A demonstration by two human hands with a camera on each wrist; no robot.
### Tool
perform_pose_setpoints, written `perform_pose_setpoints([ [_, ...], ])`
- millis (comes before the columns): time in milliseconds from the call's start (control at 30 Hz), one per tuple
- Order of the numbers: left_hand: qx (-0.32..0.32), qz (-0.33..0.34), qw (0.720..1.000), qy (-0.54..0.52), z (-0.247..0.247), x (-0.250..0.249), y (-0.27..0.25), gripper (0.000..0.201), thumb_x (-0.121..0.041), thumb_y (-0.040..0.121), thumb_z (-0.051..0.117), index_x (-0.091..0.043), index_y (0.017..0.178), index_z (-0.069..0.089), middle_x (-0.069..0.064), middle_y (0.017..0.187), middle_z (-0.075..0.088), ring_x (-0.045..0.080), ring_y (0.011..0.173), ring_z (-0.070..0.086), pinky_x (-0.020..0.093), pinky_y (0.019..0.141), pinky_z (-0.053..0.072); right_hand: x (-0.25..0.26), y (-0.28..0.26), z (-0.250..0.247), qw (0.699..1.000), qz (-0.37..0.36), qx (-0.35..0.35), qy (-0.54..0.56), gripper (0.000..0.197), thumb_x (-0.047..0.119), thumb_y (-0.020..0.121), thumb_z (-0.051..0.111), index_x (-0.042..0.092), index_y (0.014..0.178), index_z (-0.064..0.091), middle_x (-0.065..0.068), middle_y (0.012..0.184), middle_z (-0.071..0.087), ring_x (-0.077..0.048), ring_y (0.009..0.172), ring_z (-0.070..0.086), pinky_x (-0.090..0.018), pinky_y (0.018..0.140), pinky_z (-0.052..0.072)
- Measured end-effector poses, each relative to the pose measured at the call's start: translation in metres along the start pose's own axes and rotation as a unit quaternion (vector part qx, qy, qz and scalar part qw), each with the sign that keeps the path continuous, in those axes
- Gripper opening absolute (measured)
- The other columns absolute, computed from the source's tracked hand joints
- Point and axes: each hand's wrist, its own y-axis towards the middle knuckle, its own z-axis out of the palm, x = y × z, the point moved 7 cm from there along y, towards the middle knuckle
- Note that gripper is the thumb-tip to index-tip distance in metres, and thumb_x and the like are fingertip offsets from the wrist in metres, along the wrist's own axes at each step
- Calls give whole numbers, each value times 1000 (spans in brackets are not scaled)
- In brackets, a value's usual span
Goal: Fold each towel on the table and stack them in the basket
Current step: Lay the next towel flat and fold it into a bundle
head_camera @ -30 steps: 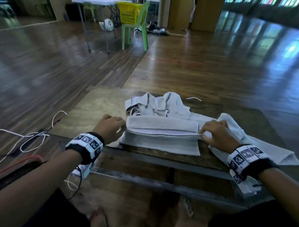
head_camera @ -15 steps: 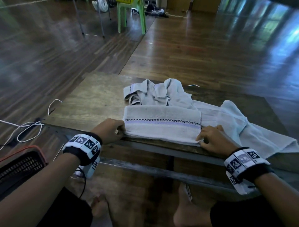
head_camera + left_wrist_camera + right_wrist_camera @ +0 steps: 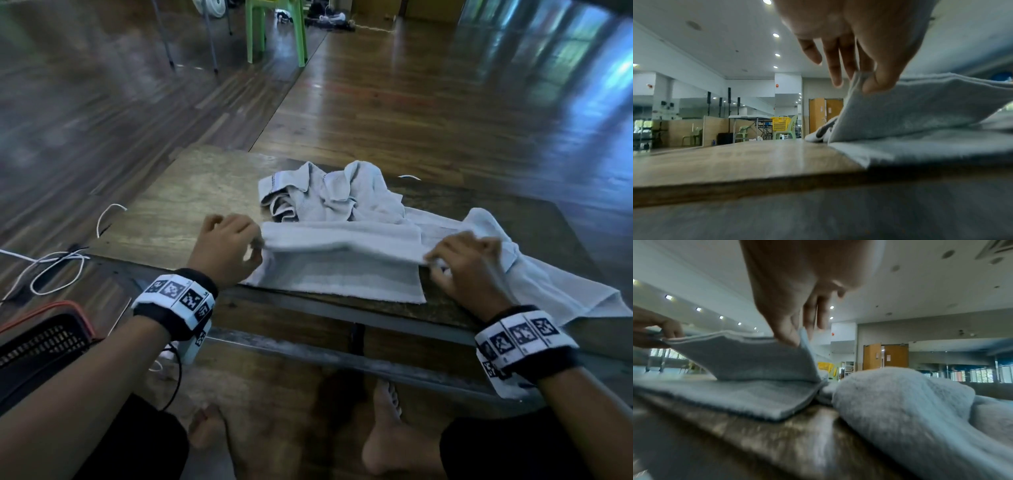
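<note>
A pale grey towel (image 3: 342,260) lies folded at the near edge of the wooden table (image 3: 191,205). My left hand (image 3: 229,250) pinches its left end between thumb and fingers (image 3: 877,81) and holds the upper layer off the lower one. My right hand (image 3: 462,263) pinches the right end (image 3: 793,335) the same way. A crumpled towel (image 3: 329,195) sits just behind. Another loose towel (image 3: 534,274) spreads to the right, partly under my right hand. A black basket with a red rim (image 3: 41,342) shows at the lower left, beside the table.
White cables (image 3: 58,263) lie on the floor left of the table. A green chair (image 3: 274,31) stands far back. My bare feet (image 3: 387,431) are under the table's metal front rail (image 3: 342,356). In the left wrist view a yellow basket (image 3: 780,123) sits on that chair.
Both hands have lifted the near folded edge of the towel and carried it away from me, so the striped band is turned under. The view tilted further down, showing more of the basket.
</note>
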Motion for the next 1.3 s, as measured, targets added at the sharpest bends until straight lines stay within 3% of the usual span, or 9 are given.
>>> perform_pose_setpoints([
  [167,186,24,982,30,47,-4,-34,23,-18,61,78,-24,69,58,-7,74,61,19,75,63,35,74,21,9,-28,50,983,-53,175,3,23,19,57,82,29,71,67,11,80,67,-17,81,63,-29,69,13],
  [333,139,16,990,18,38,0,-39,3,-25,73,61,-24,70,61,-8,75,65,18,74,64,34,74,21,6,-29,47,987,-39,154,29,23,18,58,84,29,73,69,9,80,68,-19,82,64,-32,70,19],
  [467,69,-3,997,25,25,2,-37,20,-29,80,45,-23,70,61,-8,76,64,17,76,63,35,75,24,2,-22,36,995,-10,95,21,20,15,61,83,23,75,70,5,82,69,-22,81,64,-35,74,23],
  [700,121,25,992,27,40,-1,-48,22,-33,81,49,-25,74,67,-9,80,68,16,75,66,35,78,25,6,-36,52,989,-42,134,37,22,19,62,83,26,80,71,8,81,68,-19,79,64,-33,73,21],
  [767,147,42,988,21,42,0,-50,19,-36,73,61,-23,84,69,-7,88,69,16,81,67,35,81,24,4,-39,54,987,-36,151,48,24,25,65,81,25,87,71,8,85,67,-18,81,63,-31,73,19],
  [833,179,55,982,25,45,0,-55,43,-41,57,78,-20,93,69,-5,94,69,16,87,67,34,84,23,3,-42,55,983,-40,168,58,30,39,68,78,25,93,70,8,89,66,-17,84,61,-27,73,15],
  [967,163,64,984,41,43,-6,-54,51,-35,48,88,-16,89,66,-1,90,68,19,81,68,35,81,25,10,-45,58,969,-65,220,88,49,58,62,75,24,96,63,10,94,58,-11,88,52,-28,79,20],
  [1067,130,72,988,49,40,-9,-50,38,-18,52,86,-17,83,65,-1,84,68,20,74,68,36,80,27,18,-44,60,965,-95,233,79,42,45,59,81,24,88,59,9,89,57,-14,84,55,-27,74,16],
  [1300,141,24,990,-14,37,5,-46,20,-23,65,82,-24,77,67,-8,82,69,17,77,67,33,84,28,15,-41,52,971,-65,193,125,21,22,70,79,22,86,65,7,86,63,-17,83,60,-28,75,25],
])
